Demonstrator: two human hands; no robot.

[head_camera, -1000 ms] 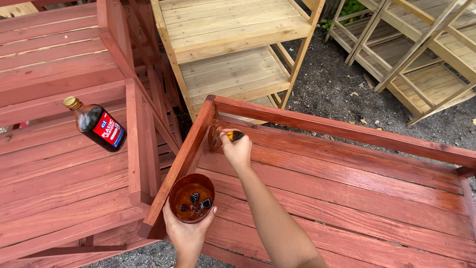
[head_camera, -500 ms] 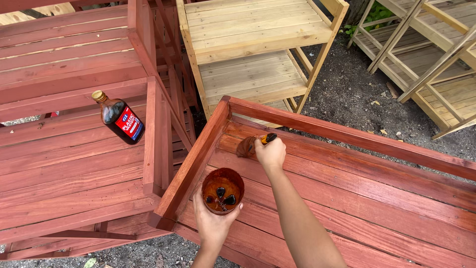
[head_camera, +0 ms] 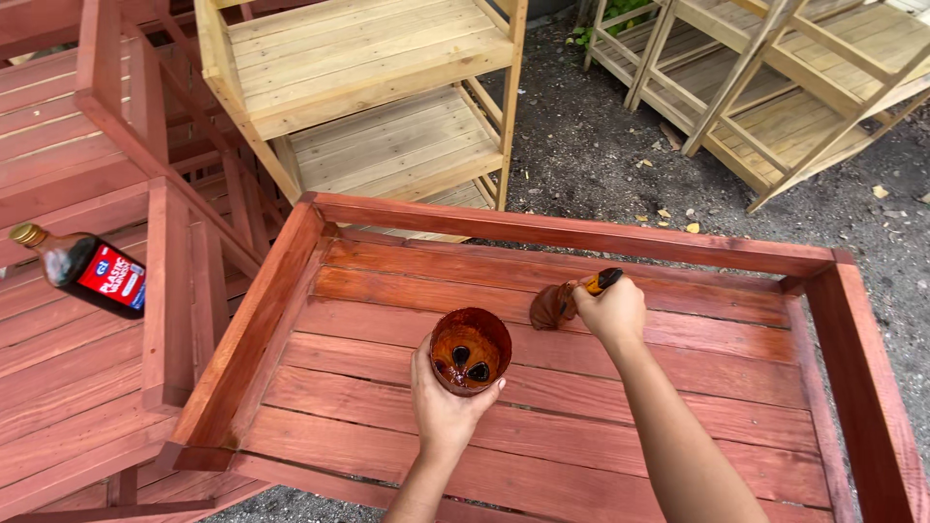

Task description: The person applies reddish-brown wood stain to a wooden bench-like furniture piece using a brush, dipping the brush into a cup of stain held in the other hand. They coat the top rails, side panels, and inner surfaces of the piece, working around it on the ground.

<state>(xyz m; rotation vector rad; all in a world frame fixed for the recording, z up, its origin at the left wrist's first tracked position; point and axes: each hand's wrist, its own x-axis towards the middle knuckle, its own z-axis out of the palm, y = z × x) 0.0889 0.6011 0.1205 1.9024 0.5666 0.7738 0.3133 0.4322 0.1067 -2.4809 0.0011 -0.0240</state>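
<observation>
My left hand (head_camera: 443, 409) holds a small round cup (head_camera: 470, 350) stained reddish brown inside, with dark stain at its bottom. My right hand (head_camera: 612, 312) grips a paintbrush (head_camera: 565, 299) with an orange and black handle; its stain-soaked bristles press on a slat of the red-stained wooden shelf (head_camera: 678, 250) lying flat in front of me. The cup hovers just above the slats, left of the brush.
A dark glass bottle (head_camera: 85, 271) with a red label lies on a second red-stained shelf (head_camera: 165, 291) at the left. Unstained pale wooden shelves (head_camera: 378, 107) stand behind, and more (head_camera: 775, 97) at the upper right. Dark gravel ground (head_camera: 601, 165) lies between them.
My right hand has carried the brush rightward along the slat, away from the shelf's left corner. My left hand with the cup followed to the right; my view shifted right too.
</observation>
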